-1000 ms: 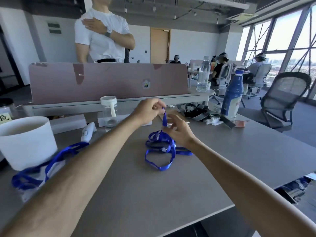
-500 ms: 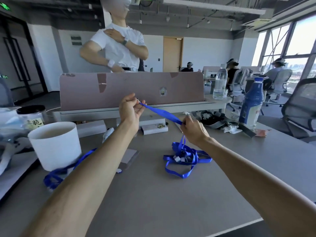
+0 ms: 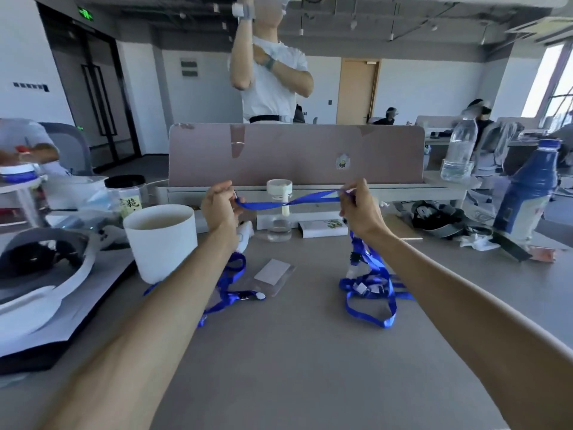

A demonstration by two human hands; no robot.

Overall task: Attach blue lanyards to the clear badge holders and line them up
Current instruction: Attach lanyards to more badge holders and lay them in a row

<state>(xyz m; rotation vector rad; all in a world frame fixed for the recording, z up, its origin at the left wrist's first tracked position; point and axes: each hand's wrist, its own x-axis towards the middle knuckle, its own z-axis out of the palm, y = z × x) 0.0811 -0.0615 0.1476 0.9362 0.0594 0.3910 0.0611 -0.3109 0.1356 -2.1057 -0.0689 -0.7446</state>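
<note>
A blue lanyard strap (image 3: 288, 200) is stretched level between my hands above the grey table. My left hand (image 3: 218, 206) pinches its clip end. My right hand (image 3: 358, 207) pinches the strap farther along, and the rest hangs down into a tangled pile of blue lanyards (image 3: 370, 290) on the table below that hand. A clear badge holder (image 3: 273, 274) with a white card lies flat on the table between my forearms. Another blue lanyard (image 3: 231, 290) with a black clip lies by the holder, partly under my left forearm.
A white cylindrical bucket (image 3: 161, 240) stands at the left, with a headset (image 3: 40, 274) beyond it. A clear jar (image 3: 279, 212), a small box (image 3: 324, 228) and a pink divider (image 3: 294, 153) sit behind. A blue bottle (image 3: 527, 193) stands right. A person (image 3: 269, 72) stands behind the divider.
My hands have moved apart and pulled a length of strap out of the pile until it is taut and level. The camera has tilted up and turned left.
</note>
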